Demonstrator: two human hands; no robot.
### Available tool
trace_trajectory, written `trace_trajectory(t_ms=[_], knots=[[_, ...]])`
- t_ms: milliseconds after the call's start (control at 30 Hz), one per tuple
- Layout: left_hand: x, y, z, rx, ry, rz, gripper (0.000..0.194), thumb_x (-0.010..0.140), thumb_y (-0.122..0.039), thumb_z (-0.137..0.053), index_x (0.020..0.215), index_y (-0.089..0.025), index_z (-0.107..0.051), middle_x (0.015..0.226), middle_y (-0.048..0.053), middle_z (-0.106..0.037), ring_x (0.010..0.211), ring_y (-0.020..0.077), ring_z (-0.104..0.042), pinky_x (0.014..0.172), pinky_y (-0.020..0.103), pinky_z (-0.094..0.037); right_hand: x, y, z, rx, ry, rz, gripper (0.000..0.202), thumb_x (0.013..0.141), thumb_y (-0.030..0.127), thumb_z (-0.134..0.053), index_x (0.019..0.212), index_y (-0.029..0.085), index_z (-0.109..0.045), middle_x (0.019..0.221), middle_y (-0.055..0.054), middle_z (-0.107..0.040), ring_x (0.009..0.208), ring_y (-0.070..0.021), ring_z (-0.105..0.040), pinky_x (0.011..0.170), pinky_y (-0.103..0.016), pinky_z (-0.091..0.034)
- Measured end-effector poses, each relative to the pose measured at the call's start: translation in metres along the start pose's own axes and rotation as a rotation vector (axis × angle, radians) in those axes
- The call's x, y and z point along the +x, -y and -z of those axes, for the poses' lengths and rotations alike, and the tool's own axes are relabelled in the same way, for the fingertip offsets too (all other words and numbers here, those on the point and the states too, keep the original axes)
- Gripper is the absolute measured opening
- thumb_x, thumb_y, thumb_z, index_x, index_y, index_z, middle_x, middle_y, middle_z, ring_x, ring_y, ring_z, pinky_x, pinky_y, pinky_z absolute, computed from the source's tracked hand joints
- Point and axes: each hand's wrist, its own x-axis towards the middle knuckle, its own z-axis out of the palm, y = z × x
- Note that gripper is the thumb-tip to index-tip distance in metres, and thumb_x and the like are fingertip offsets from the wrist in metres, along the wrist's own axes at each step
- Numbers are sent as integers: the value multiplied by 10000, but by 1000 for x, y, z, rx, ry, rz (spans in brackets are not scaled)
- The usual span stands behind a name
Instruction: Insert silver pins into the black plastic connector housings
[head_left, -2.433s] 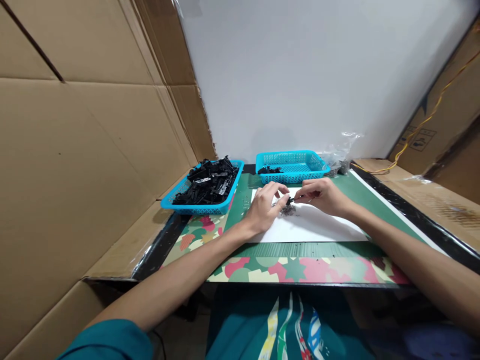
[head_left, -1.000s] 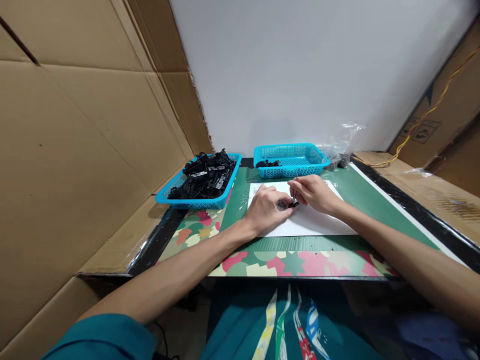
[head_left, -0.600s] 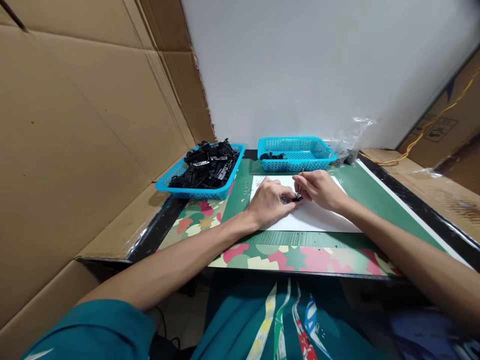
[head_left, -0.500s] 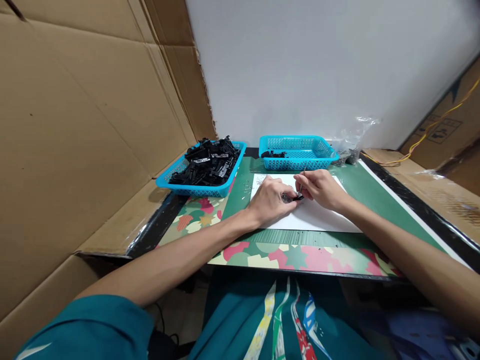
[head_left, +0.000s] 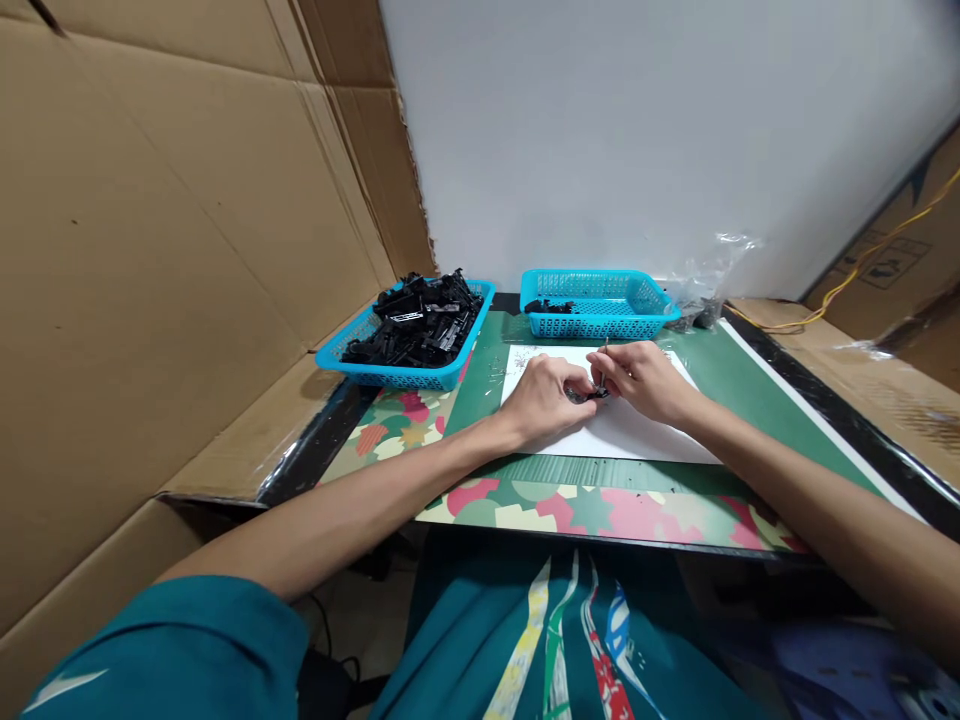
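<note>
Over a white sheet [head_left: 622,436], my left hand [head_left: 546,398] is closed around a small black plastic part [head_left: 598,394], mostly hidden by the fingers. My right hand [head_left: 643,378] pinches a thin metal tool [head_left: 604,360], held nearly upright like tweezers or a small driver; its exact kind is too small to tell. The lower end of the tool meets the black part between both hands. Tiny dark and metallic bits [head_left: 523,358] lie on the upper left of the sheet.
A blue basket [head_left: 450,378] heaped with black plastic parts [head_left: 420,320] stands at the left. Behind the hands is another blue basket [head_left: 600,327] with a few black pieces. A clear plastic bag [head_left: 709,290] sits beside it. Cardboard [head_left: 187,200] walls the left side.
Both hands stay in nearly the same place, with the tool at the black part. The view has shifted slightly.
</note>
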Motion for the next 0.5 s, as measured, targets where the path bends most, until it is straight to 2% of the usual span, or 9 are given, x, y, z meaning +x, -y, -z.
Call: trace_trajectory(t_ms=[167, 267, 333, 400, 433, 500], knots=[[-1, -1, 1, 13, -19, -10, 100, 810, -190, -783, 716, -171, -752, 756, 23, -775, 676, 148, -639, 692, 308, -479, 1, 2, -2, 20, -54, -1, 577, 1072, 564, -425, 632, 209, -544, 598, -25, -593, 565, -141, -507, 637, -324, -378], [2, -3, 8, 91, -75, -15, 43, 809, -206, -822, 839, -196, -793, 846, 22, -807, 711, 158, -644, 769, 336, -508, 1, 3, 3, 103, -242, -27, 601, 1074, 616, -409, 667, 208, -581, 575, -16, -574, 546, -144, -520, 608, -311, -382], [9, -4, 19, 133, -146, -31, 120, 830, -231, -825, 947, -208, -807, 899, 25, -820, 735, 166, -638, 784, 344, -514, 0, 2, 11, 127, -395, -41, 634, 1072, 646, -397, 634, 217, -558, 541, -9, -536, 519, -143, -499, 586, -312, -369], [22, -3, 35, 181, -219, -49, 193, 861, -255, -806, 1048, -205, -804, 940, 39, -823, 779, 178, -644, 800, 349, -521, 0, -3, 21, 130, -479, -49, 659, 1069, 663, -385, 582, 231, -492, 508, -5, -493, 495, -141, -468, 574, -317, -352], [31, -2, 44, 222, -232, -54, 204, 874, -258, -791, 1069, -201, -803, 968, 49, -823, 803, 184, -650, 815, 355, -524, 0, -6, 25, 133, -467, -52, 663, 1069, 663, -379, 567, 238, -456, 497, -2, -479, 489, -140, -456, 574, -318, -348], [51, 3, 63, 342, -202, -20, 168, 886, -255, -767, 1040, -208, -815, 997, 58, -821, 845, 200, -664, 857, 375, -522, 1, -13, 32, 137, -330, -58, 655, 1082, 631, -362, 558, 242, -415, 487, -2, -479, 487, -137, -449, 590, -317, -356]])
